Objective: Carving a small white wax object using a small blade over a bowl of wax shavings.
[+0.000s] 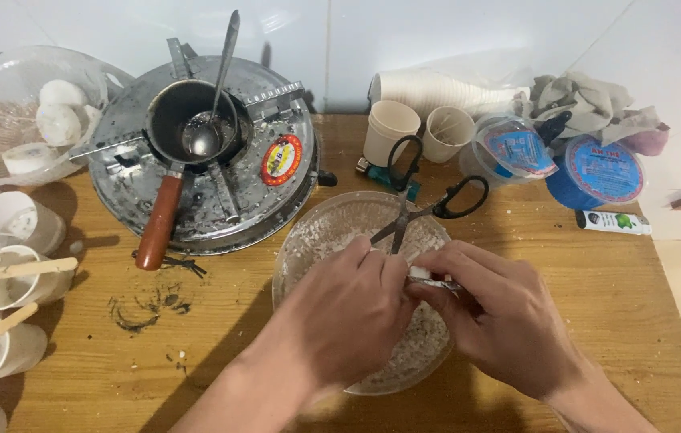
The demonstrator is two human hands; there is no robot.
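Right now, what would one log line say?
left hand: pinching small white piece | right hand: same piece | below: clear bowl | scissors on bowl rim

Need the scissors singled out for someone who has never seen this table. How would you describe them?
Start at the wooden table and find the clear bowl with white crumbs, under both hands. The scissors lie across its far rim, blades pointing into the bowl. Their two black loop handles set them apart from the paper cups and blue-lidded tubs behind.

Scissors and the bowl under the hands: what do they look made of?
Scissors: bare grey metal blades, glossy black handle loops, probably plastic. Bowl: clear, see-through wall, likely plastic or glass, crusted with white residue. Both hands pinch a small white piece over it.
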